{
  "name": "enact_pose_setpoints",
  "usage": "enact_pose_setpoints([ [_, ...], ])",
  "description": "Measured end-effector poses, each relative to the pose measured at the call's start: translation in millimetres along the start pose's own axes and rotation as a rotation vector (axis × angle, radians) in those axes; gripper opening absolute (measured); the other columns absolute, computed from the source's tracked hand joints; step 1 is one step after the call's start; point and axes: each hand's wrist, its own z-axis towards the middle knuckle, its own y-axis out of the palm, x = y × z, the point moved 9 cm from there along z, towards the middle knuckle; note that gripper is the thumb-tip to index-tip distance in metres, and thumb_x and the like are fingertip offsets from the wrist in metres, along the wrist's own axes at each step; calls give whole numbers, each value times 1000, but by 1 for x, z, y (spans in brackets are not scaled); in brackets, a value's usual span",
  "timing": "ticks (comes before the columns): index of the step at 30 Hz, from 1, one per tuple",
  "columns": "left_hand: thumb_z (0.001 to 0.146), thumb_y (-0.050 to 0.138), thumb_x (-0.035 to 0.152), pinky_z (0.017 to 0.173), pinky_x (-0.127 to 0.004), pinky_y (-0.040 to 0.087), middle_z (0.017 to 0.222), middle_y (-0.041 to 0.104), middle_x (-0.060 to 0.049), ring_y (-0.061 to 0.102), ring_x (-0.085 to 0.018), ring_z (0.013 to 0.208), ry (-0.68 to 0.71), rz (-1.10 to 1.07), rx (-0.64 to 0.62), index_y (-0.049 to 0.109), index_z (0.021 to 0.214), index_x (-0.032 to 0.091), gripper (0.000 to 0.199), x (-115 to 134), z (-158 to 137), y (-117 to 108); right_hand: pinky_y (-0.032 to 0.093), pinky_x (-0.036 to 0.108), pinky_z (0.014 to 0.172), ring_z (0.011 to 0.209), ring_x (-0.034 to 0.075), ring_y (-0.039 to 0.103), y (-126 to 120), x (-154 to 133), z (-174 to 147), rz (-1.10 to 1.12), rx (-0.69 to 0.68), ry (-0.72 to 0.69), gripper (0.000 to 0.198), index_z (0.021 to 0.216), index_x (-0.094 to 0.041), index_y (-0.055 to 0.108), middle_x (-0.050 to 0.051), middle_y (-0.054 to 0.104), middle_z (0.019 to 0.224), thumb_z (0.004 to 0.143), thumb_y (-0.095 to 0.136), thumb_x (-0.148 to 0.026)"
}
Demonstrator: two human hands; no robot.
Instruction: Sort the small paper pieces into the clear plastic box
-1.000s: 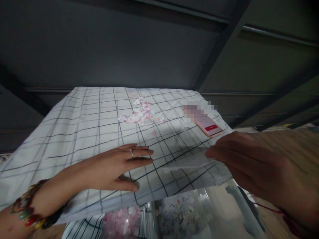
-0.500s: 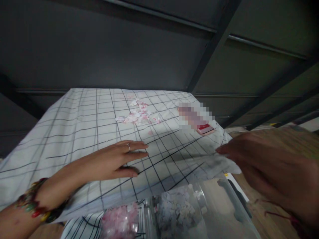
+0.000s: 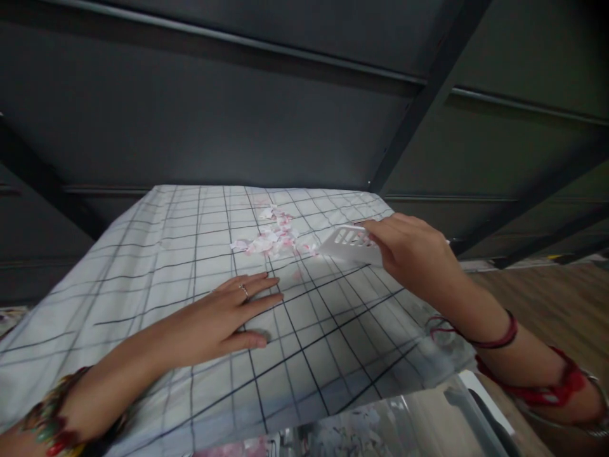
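One scoop (image 3: 351,252) is in the right hand (image 3: 413,246), beside scraps (image 3: 273,240); the left hand (image 3: 226,320), grip wide, rests on the cloth (image 3: 328,330).

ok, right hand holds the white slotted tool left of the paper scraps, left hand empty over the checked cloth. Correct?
Not quite: the white slotted tool is right of the paper scraps, not left; the head view shows it. The right hand does hold it, and the left hand is empty over the checked cloth.

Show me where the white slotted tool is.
In the head view, right of centre: the white slotted tool is in the right hand, beside the paper scraps.
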Motion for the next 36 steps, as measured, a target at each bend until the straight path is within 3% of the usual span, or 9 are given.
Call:
enact_pose_setpoints([
  [8,98,44,51,105,-48,42,147,44,-13,45,-32,130,-13,-46,19,45,142,26,50,3,1,-4,38,28,57,62,15,54,-24,-7,-3,25,96,-74,24,90,-19,64,0,63,68,85,43,-8],
  [15,98,47,49,106,-48,41,146,45,-12,44,-32,131,5,-50,40,46,141,26,49,3,0,-6,37,28,57,61,15,53,-13,-17,0,0,51,-86,24,85,-18,63,1,61,67,83,42,-6],
  [22,98,47,48,108,-47,39,147,43,-11,43,-31,132,-2,-54,52,43,143,28,49,1,0,-6,37,27,58,62,16,53,-31,-27,8,57,117,-95,25,86,-19,63,1,60,65,84,42,-6],
  [26,99,46,49,109,-48,37,148,42,-12,41,-31,134,-1,-37,28,42,144,28,50,0,0,-4,37,29,60,65,17,53,-14,-10,14,-40,33,-68,25,79,-19,61,2,59,64,80,42,-4],
  [31,100,43,47,108,-49,38,149,40,-14,40,-32,135,15,-14,19,42,144,25,50,0,-2,-4,40,31,66,73,19,57,7,-4,9,-66,-7,-151,27,88,-19,64,3,65,73,77,45,-3],
  [36,100,43,48,108,-48,39,148,41,-14,40,-32,135,17,-11,13,43,143,24,49,0,-1,-1,40,29,62,65,17,54,-6,-7,-2,28,18,-209,26,87,-19,63,0,63,70,78,45,-2],
])
